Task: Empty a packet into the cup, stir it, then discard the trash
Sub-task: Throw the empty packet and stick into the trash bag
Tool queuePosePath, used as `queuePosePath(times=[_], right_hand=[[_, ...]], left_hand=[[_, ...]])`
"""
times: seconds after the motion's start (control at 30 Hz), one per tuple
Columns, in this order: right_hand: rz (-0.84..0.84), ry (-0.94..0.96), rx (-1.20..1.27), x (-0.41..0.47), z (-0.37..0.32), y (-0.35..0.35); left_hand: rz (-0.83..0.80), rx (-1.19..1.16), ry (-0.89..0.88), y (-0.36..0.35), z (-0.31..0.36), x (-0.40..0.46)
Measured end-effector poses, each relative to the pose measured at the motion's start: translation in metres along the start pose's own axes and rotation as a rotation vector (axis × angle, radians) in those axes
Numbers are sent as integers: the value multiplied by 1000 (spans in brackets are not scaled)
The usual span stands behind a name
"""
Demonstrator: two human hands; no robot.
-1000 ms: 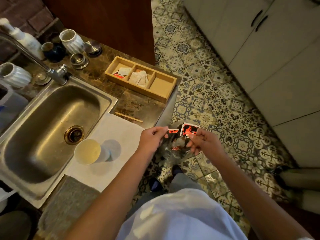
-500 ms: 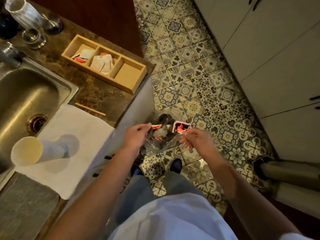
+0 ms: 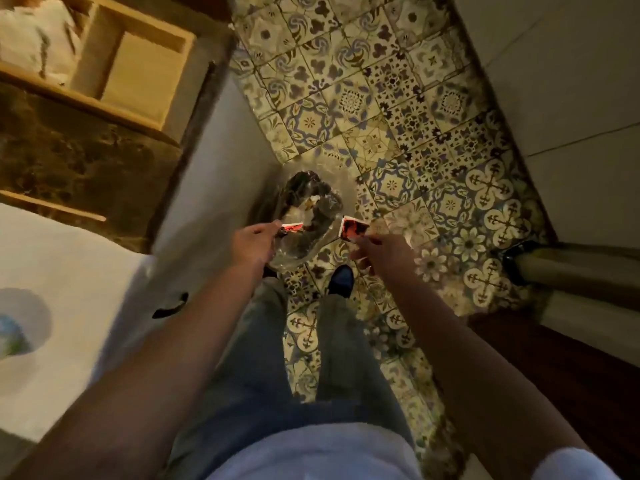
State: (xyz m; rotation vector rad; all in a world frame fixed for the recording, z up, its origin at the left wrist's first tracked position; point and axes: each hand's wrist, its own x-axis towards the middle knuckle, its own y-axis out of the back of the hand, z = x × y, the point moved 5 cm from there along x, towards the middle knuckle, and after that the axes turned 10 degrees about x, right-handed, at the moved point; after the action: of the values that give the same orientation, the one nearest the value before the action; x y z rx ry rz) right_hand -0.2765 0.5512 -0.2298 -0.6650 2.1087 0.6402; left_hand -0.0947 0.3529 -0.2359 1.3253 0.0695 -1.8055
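Leftward, a dark stone counter carries a wooden tray, cut off. Over patterned floor tiles, the left hand pinches a torn strip above a blurred clear trash bag; the right hand pinches the red packet.

Two torn red packet pieces, pinched apart above the lined bin.

Glossy clear plastic bag, matt wooden tray, polished mottled stone counter, patterned ceramic floor tiles.
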Motion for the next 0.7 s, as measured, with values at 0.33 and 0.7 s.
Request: queuePosePath(times=[0.33,0.7], right_hand=[[40,-82,-102,122,74,-62],[-69,-115,-243,237,104,-118]], left_hand=[[-35,99,63,-58,-55,131],[37,-28,258,-114,-111,237]])
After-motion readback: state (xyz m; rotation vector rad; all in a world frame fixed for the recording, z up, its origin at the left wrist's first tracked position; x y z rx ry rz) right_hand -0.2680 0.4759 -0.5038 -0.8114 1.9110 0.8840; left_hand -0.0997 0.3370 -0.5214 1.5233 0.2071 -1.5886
